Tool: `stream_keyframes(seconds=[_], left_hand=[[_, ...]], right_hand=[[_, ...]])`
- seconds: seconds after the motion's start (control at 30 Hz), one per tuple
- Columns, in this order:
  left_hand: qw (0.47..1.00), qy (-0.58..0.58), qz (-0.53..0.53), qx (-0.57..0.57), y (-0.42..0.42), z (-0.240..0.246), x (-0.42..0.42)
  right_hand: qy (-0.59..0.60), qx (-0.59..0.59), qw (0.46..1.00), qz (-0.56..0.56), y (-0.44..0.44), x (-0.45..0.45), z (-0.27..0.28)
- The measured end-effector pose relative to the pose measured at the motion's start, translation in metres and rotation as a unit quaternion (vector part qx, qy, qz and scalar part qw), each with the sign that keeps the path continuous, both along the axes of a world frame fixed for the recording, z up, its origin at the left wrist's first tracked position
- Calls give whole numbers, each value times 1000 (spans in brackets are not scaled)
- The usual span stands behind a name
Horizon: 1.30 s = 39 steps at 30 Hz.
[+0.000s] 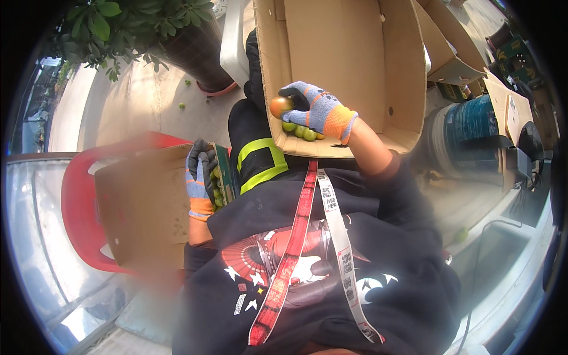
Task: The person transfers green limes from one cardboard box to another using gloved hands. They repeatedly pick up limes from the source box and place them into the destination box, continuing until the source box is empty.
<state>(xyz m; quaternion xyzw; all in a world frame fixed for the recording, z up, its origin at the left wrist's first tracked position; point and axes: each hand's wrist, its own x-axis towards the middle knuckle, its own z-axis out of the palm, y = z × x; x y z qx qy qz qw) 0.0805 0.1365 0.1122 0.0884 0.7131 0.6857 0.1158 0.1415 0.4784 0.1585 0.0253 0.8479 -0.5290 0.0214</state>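
Note:
My right hand (316,108), in a blue-grey glove with an orange cuff, holds an orange-red tomato (281,107) between thumb and fingers. It is inside the near left part of a large open cardboard box (337,44) in front of me. Below the hand, several green tomatoes (305,132) lie in the box's near left corner. My left hand (199,175), gloved alike, is at a second cardboard box (137,208) on my left. Green tomatoes (216,188) show beside its palm side, partly hidden; whether the fingers grip anything is not visible.
The left box rests on a red plastic chair (80,208). A potted plant (191,53) stands at the upper left, with small green fruits (182,105) on the floor nearby. To the right are more cardboard boxes (457,49) and a blue-green cylindrical container (470,120). Two straps hang over my shirt.

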Motion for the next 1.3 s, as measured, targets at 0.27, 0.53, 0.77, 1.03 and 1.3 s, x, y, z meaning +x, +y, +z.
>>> stream_keyframes(seconds=[0.27,0.53,0.77,1.03,1.3], left_hand=[[954,-191,-89,213,16,40,23],[963,-12,75,-257,-86,-93,-25],[932,110,61,-341,-95,-152,-24],[934,69,151,-315,-93,-112,-19],[950,-125,264,-110,-128,-118,-53]], right_hand=[[-44,232,972,-2,-3,-2,1],[-275,346,893,91,-3,0,-86],[-251,335,904,82,3,2,-102],[-281,319,900,91,2,2,-96],[-298,331,891,90,0,2,-103]])
